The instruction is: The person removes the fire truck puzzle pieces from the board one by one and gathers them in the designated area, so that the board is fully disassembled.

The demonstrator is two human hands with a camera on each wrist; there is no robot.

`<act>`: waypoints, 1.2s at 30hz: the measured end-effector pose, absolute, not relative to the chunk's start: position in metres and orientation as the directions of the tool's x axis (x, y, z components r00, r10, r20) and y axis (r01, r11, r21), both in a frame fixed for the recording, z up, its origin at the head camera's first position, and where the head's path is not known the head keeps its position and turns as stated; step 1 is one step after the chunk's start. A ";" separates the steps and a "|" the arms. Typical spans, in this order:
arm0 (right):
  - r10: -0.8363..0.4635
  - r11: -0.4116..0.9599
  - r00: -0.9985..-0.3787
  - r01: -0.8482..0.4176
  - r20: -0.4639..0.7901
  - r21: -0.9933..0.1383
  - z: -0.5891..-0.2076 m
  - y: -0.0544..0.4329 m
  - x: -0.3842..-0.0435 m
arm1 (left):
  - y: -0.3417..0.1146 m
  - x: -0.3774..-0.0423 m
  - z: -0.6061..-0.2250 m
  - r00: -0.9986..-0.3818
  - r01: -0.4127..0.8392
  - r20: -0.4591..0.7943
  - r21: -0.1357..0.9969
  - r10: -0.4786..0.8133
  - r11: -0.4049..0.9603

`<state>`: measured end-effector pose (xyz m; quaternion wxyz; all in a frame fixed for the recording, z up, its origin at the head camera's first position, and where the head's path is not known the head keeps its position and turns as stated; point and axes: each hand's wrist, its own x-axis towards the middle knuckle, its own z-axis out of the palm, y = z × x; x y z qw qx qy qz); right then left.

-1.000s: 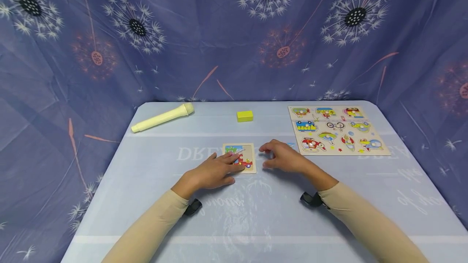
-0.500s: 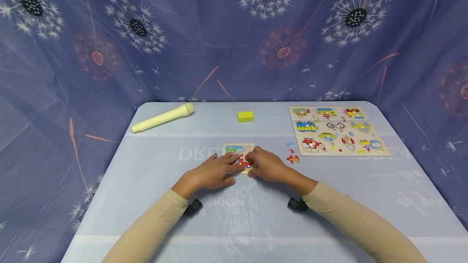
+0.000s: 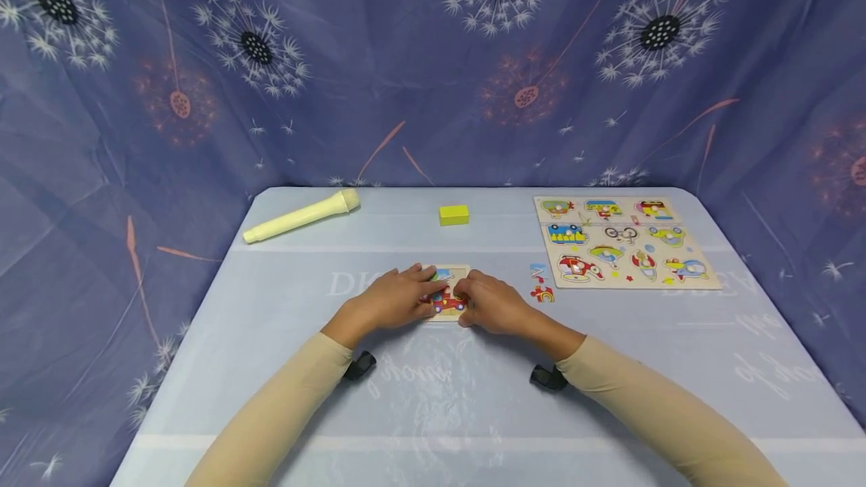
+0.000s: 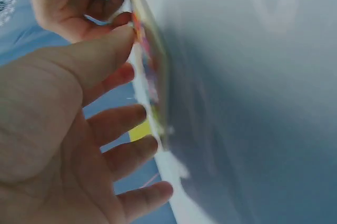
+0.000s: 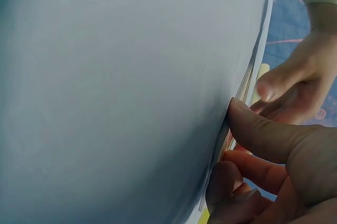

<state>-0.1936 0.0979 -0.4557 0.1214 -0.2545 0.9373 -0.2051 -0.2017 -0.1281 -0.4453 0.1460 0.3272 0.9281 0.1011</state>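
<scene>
A small square wooden jigsaw puzzle [image 3: 461,269] with a red vehicle picture lies flat mid-table in the head view. My left hand [image 3: 395,297] reaches over its left part with fingers spread and fairly straight; in the left wrist view the thumb and fingertips are at the puzzle's surface. Along the right edge, my right hand [image 3: 495,305] grips the puzzle between thumb and curled fingers, as the right wrist view also shows. The hands hide parts of the picture. To the right of that hand lie two loose puzzle pieces, a blue one [image 3: 537,271] and a red one [image 3: 543,294].
A larger wooden board [image 3: 639,276] with several vehicle shapes lies at the back right. Behind the small puzzle stands a yellow block [image 3: 454,215]. A pale yellow stick-like object [image 3: 301,218] lies at the back left. Patterned cloth [image 3: 379,81] hangs behind the table.
My right hand has come left from beside the puzzle onto its right edge, uncovering the loose pieces. The left hand has shifted slightly up and left, showing more of the red vehicle.
</scene>
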 end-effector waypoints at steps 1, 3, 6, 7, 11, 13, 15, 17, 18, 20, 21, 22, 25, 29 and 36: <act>-0.526 0.786 -0.842 -0.427 -0.120 -0.448 -0.456 0.098 -0.194 | -0.126 -0.205 -0.447 -0.754 0.567 -0.215 0.263 0.621 0.780; -0.525 0.784 -0.843 -0.424 -0.118 -0.453 -0.455 0.098 -0.195 | -0.124 -0.209 -0.449 -0.767 0.555 -0.230 0.231 0.599 0.799; -0.522 0.781 -0.844 -0.414 -0.125 -0.468 -0.455 0.100 -0.197 | -0.121 -0.210 -0.450 -0.775 0.548 -0.234 0.214 0.587 0.809; -0.521 0.779 -0.844 -0.410 -0.128 -0.474 -0.455 0.100 -0.197 | -0.120 -0.210 -0.450 -0.776 0.547 -0.234 0.214 0.586 0.810; -0.525 0.763 -0.840 -0.394 -0.135 -0.513 -0.455 0.103 -0.200 | -0.118 -0.207 -0.448 -0.778 0.540 -0.242 0.212 0.579 0.814; -0.537 0.741 -0.833 -0.393 -0.130 -0.545 -0.455 0.104 -0.201 | -0.118 -0.206 -0.447 -0.780 0.537 -0.245 0.210 0.576 0.817; -0.555 0.714 -0.823 -0.394 -0.124 -0.578 -0.455 0.105 -0.202 | -0.117 -0.205 -0.447 -0.782 0.536 -0.246 0.203 0.572 0.820; -0.568 0.694 -0.814 -0.393 -0.122 -0.603 -0.455 0.106 -0.203 | -0.118 -0.205 -0.448 -0.784 0.536 -0.244 0.197 0.570 0.821; -0.573 0.689 -0.810 -0.394 -0.124 -0.607 -0.455 0.106 -0.203 | -0.118 -0.205 -0.448 -0.785 0.537 -0.242 0.194 0.570 0.821; -0.579 0.689 -0.806 -0.399 -0.127 -0.605 -0.455 0.105 -0.204 | -0.118 -0.205 -0.448 -0.786 0.539 -0.238 0.190 0.571 0.821; -0.580 0.691 -0.804 -0.404 -0.127 -0.600 -0.455 0.105 -0.204 | -0.119 -0.205 -0.449 -0.786 0.540 -0.237 0.188 0.571 0.820; -0.584 0.692 -0.802 -0.412 -0.124 -0.593 -0.454 0.105 -0.205 | -0.119 -0.205 -0.448 -0.786 0.541 -0.235 0.188 0.572 0.820; -0.591 0.694 -0.797 -0.426 -0.122 -0.581 -0.454 0.106 -0.205 | -0.119 -0.205 -0.448 -0.783 0.546 -0.234 0.188 0.577 0.817; -0.594 0.698 -0.795 -0.434 -0.124 -0.569 -0.455 0.108 -0.206 | -0.119 -0.205 -0.447 -0.780 0.551 -0.231 0.188 0.581 0.813; -0.577 0.690 -0.811 -0.422 -0.094 -0.588 -0.448 0.133 -0.203 | -0.121 -0.204 -0.447 -0.779 0.551 -0.225 0.200 0.585 0.810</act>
